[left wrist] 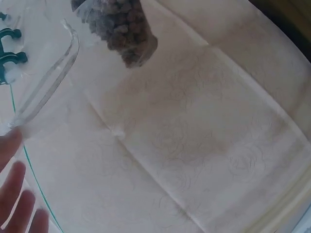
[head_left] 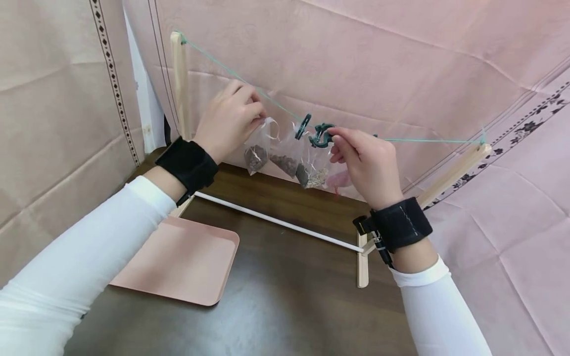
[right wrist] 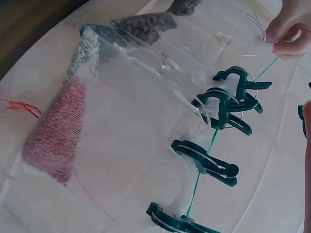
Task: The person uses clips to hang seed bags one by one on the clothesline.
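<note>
My left hand point(head_left: 236, 116) pinches the top of a sheer drawstring bag point(head_left: 256, 157) with dark brown lumps in it, close to the green line point(head_left: 213, 59). In the right wrist view, that left hand point(right wrist: 291, 29) shows its thumb and finger on the bag's edge. My right hand point(head_left: 367, 160) pinches a dark green clip point(head_left: 319, 144) in front of the line. Several similar clips point(right wrist: 206, 161) fasten other sheer bags to the line: one with brown lumps point(right wrist: 148, 26), one with pale grains point(head_left: 316, 178), one with pink grains point(right wrist: 56, 131). Part of the pinched clip is hidden by my fingers.
Two wooden posts point(head_left: 179, 84) hold the line, joined low down by a white rod point(head_left: 276, 223). A pink tray point(head_left: 191, 262) lies on the dark table point(head_left: 289, 301) at the left. Pink cloth point(head_left: 378, 59) hangs behind.
</note>
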Demonstrator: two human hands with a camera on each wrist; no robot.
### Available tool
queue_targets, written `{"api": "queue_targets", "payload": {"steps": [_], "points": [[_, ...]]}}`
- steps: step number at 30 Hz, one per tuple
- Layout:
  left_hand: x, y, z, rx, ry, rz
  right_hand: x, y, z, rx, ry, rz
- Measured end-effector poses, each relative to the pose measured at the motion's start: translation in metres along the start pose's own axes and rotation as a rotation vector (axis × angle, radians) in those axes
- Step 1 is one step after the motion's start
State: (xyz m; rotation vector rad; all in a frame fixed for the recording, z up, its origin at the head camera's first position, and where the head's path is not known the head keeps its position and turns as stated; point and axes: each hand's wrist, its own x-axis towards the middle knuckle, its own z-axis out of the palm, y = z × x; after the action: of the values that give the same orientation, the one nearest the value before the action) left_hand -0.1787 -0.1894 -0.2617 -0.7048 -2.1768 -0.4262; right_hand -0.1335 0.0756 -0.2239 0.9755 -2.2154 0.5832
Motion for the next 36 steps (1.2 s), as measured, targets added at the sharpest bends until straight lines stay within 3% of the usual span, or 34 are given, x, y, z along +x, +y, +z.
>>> {"api": "queue_targets", "payload": {"steps": [9,21,29,36], "points": [[0.015,-0.005,0.001,0.029,0.016,0.019,0.026,0.007,0.009,-0.003,-0.095,0.021],[0.035,-0.008,0.003,0.035,-0.122,-0.044,0.057,0.010,0.030,-0.050,-0.174,0.017],[0.037,-0.005,0.009,0.051,-0.172,-0.105,0.063,0.017,0.046,-0.040,-0.212,0.075],[0.040,-0.008,0.010,0.075,-0.172,-0.097,0.074,0.019,0.048,-0.118,-0.242,-0.005]]}}
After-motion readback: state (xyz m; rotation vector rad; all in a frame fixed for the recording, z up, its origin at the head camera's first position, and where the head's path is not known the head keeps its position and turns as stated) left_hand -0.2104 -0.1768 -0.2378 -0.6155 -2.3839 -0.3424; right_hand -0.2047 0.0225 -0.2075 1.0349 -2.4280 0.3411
